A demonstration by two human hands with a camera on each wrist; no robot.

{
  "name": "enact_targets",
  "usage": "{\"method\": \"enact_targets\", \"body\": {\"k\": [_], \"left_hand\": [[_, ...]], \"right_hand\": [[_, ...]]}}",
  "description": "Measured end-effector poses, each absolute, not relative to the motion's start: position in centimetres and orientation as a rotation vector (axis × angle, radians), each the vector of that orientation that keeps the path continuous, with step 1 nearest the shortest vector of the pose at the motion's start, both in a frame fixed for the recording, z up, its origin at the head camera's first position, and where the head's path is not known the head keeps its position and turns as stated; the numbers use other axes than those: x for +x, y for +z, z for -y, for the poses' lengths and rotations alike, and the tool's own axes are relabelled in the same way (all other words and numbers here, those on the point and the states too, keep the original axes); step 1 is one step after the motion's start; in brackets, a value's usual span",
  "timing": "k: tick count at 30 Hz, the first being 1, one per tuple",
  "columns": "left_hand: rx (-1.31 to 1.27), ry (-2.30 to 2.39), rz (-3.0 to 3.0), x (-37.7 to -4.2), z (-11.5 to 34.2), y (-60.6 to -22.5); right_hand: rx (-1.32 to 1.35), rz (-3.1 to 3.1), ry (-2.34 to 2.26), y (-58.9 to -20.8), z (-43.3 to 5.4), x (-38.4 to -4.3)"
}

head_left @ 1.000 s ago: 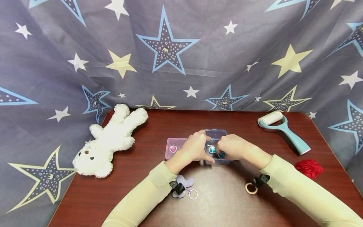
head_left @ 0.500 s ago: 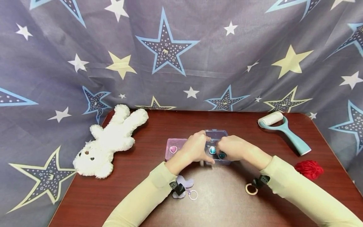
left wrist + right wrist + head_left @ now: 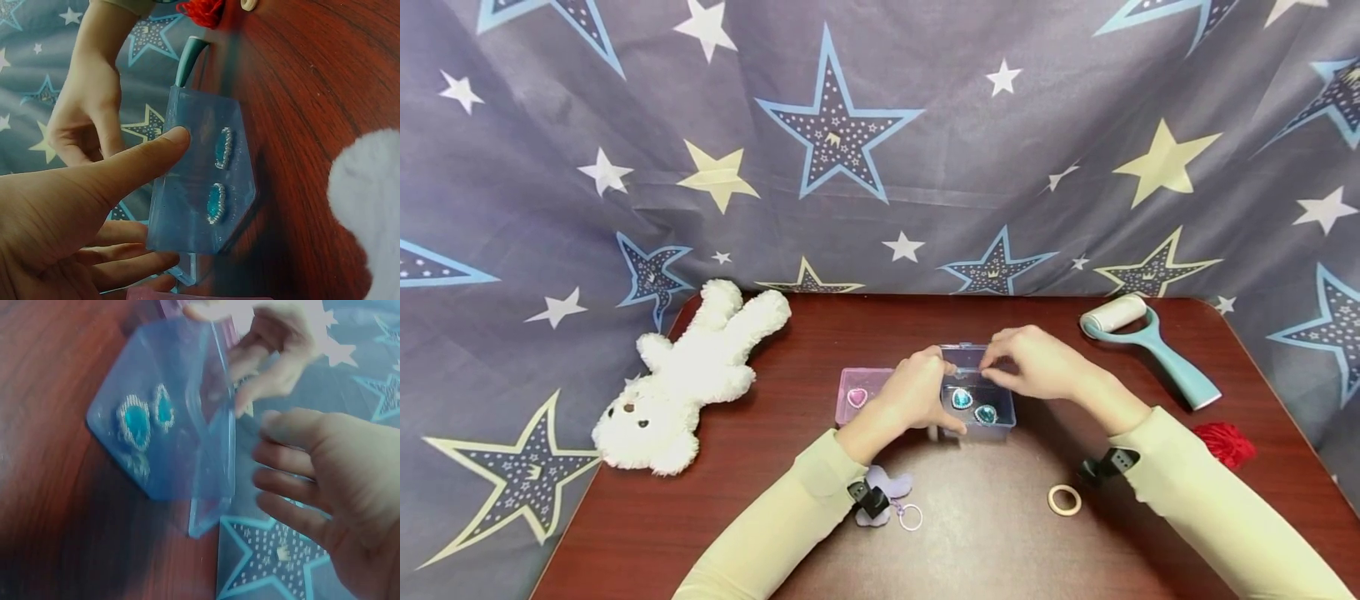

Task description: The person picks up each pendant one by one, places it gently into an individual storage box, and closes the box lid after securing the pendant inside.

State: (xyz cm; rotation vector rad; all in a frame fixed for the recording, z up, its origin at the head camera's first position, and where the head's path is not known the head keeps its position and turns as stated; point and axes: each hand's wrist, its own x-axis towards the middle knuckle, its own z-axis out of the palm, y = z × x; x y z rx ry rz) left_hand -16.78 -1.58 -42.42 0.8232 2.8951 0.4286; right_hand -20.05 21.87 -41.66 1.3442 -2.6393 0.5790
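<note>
A clear bluish plastic box (image 3: 992, 431) stands on the table with its lid (image 3: 964, 357) raised at the back. Inside lie two teal gems with silver beaded rims, one gem (image 3: 961, 399) to the left and the other gem (image 3: 986, 414) nearer the front right; the left wrist view shows both through the wall. My left hand (image 3: 910, 390) holds the box by its left side, thumb (image 3: 164, 150) over the front edge and fingers behind. Beside the lid's right edge, my right hand (image 3: 1037, 362) has loosely bent fingers (image 3: 294, 481) and holds nothing.
A pink plastic box (image 3: 880, 380) with a pink heart gem (image 3: 857, 397) sits left, partly behind my left hand. Around lie a white teddy bear (image 3: 700, 358), a lilac plush keyring (image 3: 891, 483), a wooden ring (image 3: 1064, 500), red yarn (image 3: 1228, 444) and a lint roller (image 3: 1150, 337).
My right hand has come up out of the box and back toward the lid, leaving the second teal gem inside. The left hand has stayed on the box.
</note>
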Motion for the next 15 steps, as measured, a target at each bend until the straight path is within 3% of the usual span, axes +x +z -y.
{"method": "enact_targets", "body": {"k": [9, 15], "left_hand": [[0.836, 0.452, -2.893, -16.7, 1.6, -42.5], [0.794, 0.479, -2.896, -16.6, 1.6, -42.5]], "right_hand": [[0.660, 2.904, 0.756, -43.9, -23.4, -20.5], [0.534, 3.018, 0.896, -45.0, -23.3, -20.1]]}}
